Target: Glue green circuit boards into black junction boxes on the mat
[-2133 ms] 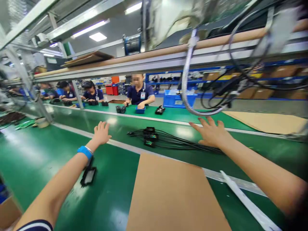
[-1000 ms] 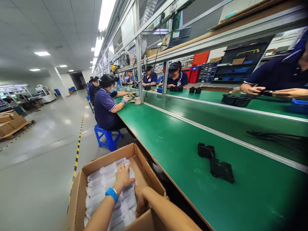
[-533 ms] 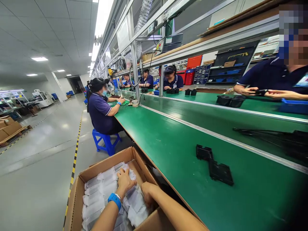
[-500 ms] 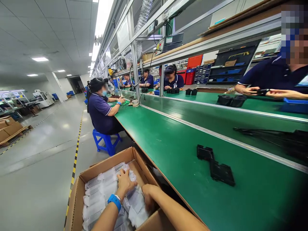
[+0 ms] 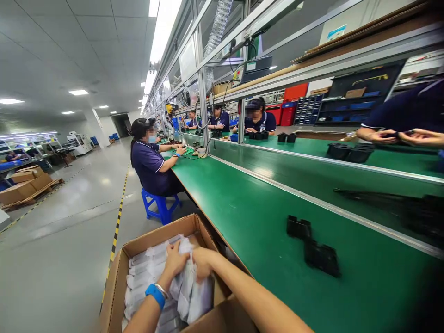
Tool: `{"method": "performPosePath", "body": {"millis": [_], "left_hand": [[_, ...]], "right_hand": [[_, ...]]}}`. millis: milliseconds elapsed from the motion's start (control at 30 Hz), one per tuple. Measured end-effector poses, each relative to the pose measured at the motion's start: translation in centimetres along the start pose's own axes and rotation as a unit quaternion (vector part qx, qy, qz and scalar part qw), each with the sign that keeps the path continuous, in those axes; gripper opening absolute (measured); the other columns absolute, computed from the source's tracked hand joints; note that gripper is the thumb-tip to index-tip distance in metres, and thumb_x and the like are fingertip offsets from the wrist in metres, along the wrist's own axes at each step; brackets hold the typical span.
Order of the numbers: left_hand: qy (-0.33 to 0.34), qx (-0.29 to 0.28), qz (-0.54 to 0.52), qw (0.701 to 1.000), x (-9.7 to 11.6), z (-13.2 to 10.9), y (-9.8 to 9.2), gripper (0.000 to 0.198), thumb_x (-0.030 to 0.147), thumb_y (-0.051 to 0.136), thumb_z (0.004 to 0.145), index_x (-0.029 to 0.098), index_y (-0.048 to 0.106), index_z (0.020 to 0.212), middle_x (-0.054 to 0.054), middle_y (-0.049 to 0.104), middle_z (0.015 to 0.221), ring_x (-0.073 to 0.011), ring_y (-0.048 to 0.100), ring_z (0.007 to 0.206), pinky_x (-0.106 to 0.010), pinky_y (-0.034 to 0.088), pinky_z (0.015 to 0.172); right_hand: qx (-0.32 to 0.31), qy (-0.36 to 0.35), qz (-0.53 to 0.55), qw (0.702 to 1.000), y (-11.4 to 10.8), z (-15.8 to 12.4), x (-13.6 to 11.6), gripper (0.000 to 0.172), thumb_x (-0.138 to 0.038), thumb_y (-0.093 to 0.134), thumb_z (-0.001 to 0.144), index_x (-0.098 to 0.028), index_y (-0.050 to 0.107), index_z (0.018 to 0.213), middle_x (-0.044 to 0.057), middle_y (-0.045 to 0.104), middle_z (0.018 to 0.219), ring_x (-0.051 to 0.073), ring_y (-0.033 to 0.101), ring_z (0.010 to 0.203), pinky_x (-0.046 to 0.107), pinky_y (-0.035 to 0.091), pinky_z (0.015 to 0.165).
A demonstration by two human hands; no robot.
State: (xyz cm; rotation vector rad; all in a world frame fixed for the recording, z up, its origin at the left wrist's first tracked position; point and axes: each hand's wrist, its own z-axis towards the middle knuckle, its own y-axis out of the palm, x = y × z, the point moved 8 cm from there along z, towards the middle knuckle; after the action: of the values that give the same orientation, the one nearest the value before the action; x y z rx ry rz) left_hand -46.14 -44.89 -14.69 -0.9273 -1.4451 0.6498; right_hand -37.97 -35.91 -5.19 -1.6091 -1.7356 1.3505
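An open cardboard box (image 5: 114,282) stands at the bench edge, filled with rows of white-wrapped packets (image 5: 138,282). Both hands reach down into it. My left hand (image 5: 176,259), with a blue band at the wrist, has its fingers closed on the top of a white-wrapped packet (image 5: 189,296). Close beside it on the right, my right hand (image 5: 203,262) grips the same wrapping with curled fingers, slightly blurred. The packet stands tilted between the hands and the box's near wall. What lies inside the wrapping cannot be made out.
To the right runs a green bench (image 5: 243,222) with two black plastic parts (image 5: 321,256) on it. Black cables (image 5: 374,196) lie beyond a metal rail. A co-worker (image 5: 149,157) sits on a blue stool (image 5: 161,206) ahead; others work across the bench.
My right hand has moved up and left, closer to my left hand. The white-wrapped packet is now drawn more upright between them. The whole view has shifted slightly.
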Motion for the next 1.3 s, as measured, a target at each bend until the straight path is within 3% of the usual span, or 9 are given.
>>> {"method": "performPosePath", "body": {"millis": [133, 267, 433, 533, 700, 833, 1000, 1167, 1300], "left_hand": [[0.035, 0.046, -0.024, 0.998, 3.7, -1.1, -5.8, 0.052, 0.034, 0.059, 0.088, 0.017, 0.042, 0.134, -0.012, 0.047, 0.128, -0.0254, 0.054, 0.111, -0.044, 0.045, 0.094], [0.114, 0.073, -0.04, 0.99, 12.4, -2.8, -8.8, 0.073, 0.047, 0.057, 0.083, 0.025, 0.025, 0.144, -0.012, 0.029, 0.133, -0.0255, 0.057, 0.11, -0.039, 0.044, 0.096], [0.208, 0.054, -0.035, 0.976, 24.8, -4.4, -4.7, 0.081, 0.06, 0.057, 0.076, 0.027, 0.026, 0.144, -0.013, 0.027, 0.135, -0.0302, 0.061, 0.104, -0.044, 0.045, 0.093], [0.23, 0.04, -0.014, 0.972, 29.2, -4.6, -0.9, 0.076, 0.059, 0.054, 0.077, 0.021, 0.037, 0.14, -0.017, 0.034, 0.135, -0.0364, 0.058, 0.109, -0.049, 0.043, 0.094], [0.264, 0.046, 0.008, 0.963, 30.0, -6.3, 1.3, 0.074, 0.06, 0.039, 0.085, 0.011, 0.04, 0.139, -0.024, 0.034, 0.141, -0.04, 0.038, 0.131, -0.053, 0.032, 0.105], [0.341, 0.035, 0.032, 0.939, 28.5, -9.9, 2.9, 0.083, 0.066, 0.06, 0.067, 0.024, 0.046, 0.137, -0.015, 0.033, 0.147, -0.0408, 0.036, 0.132, -0.053, 0.033, 0.105], [0.382, 0.062, 0.065, 0.92, 29.2, -12.2, 4.7, 0.074, 0.066, 0.056, 0.071, 0.028, 0.05, 0.134, -0.012, 0.031, 0.148, -0.0411, 0.037, 0.129, -0.058, 0.034, 0.101], [0.438, 0.051, 0.056, 0.896, 33.1, -13.9, 5.8, 0.073, 0.061, 0.056, 0.075, 0.02, 0.05, 0.135, -0.018, 0.036, 0.143, -0.039, 0.034, 0.129, -0.058, 0.025, 0.105], [0.463, 0.015, 0.047, 0.885, 35.2, -14.9, 6.6, 0.069, 0.06, 0.061, 0.074, 0.027, 0.051, 0.134, -0.012, 0.037, 0.143, -0.0355, 0.041, 0.123, -0.052, 0.032, 0.103]], "right_hand": [[0.018, -0.007, -0.049, 0.999, -4.5, -4.1, 0.3, 0.035, -0.026, 0.074, 0.072, -0.011, 0.068, 0.103, 0.012, 0.069, 0.097, 0.025, 0.064, 0.094, 0.036, 0.05, 0.082], [0.102, 0.005, -0.04, 0.994, -8.7, -12.0, 2.9, 0.048, -0.023, 0.069, 0.068, -0.012, 0.066, 0.115, 0.014, 0.069, 0.106, 0.03, 0.063, 0.101, 0.032, 0.048, 0.078], [0.176, 0.081, -0.008, 0.981, -9.3, -20.8, 11.4, 0.049, -0.026, 0.068, 0.071, -0.014, 0.064, 0.118, 0.012, 0.068, 0.11, 0.028, 0.061, 0.104, 0.03, 0.046, 0.08], [0.199, 0.126, 0.017, 0.972, -8.0, -23.5, 17.4, 0.043, -0.025, 0.069, 0.074, -0.015, 0.065, 0.116, 0.01, 0.068, 0.111, 0.025, 0.062, 0.102, 0.031, 0.047, 0.083], [0.274, 0.18, 0.041, 0.944, -6.6, -25.4, 23.8, 0.04, -0.039, 0.055, 0.091, -0.018, 0.054, 0.126, 0.01, 0.05, 0.133, 0.026, 0.05, 0.118, 0.05, 0.04, 0.099], [0.298, 0.195, 0.047, 0.933, -3.8, -26.4, 25.4, 0.042, -0.044, 0.047, 0.093, -0.024, 0.052, 0.13, 0.01, 0.047, 0.136, 0.03, 0.043, 0.124, 0.055, 0.034, 0.1], [0.312, 0.153, 0.042, 0.937, 0.8, -30.1, 24.1, 0.054, -0.052, 0.055, 0.083, -0.028, 0.052, 0.131, 0.013, 0.046, 0.136, 0.032, 0.04, 0.125, 0.052, 0.031, 0.1], [0.286, 0.131, 0.037, 0.949, 4.5, -35.0, 21.2, 0.052, -0.054, 0.053, 0.083, -0.032, 0.054, 0.13, 0.014, 0.027, 0.148, 0.041, 0.027, 0.133, 0.06, 0.027, 0.1], [0.27, 0.141, 0.0, 0.953, 5.7, -37.1, 20.2, 0.053, -0.047, 0.063, 0.077, -0.035, 0.055, 0.128, 0.013, 0.032, 0.143, 0.038, 0.039, 0.122, 0.056, 0.034, 0.096]]}}
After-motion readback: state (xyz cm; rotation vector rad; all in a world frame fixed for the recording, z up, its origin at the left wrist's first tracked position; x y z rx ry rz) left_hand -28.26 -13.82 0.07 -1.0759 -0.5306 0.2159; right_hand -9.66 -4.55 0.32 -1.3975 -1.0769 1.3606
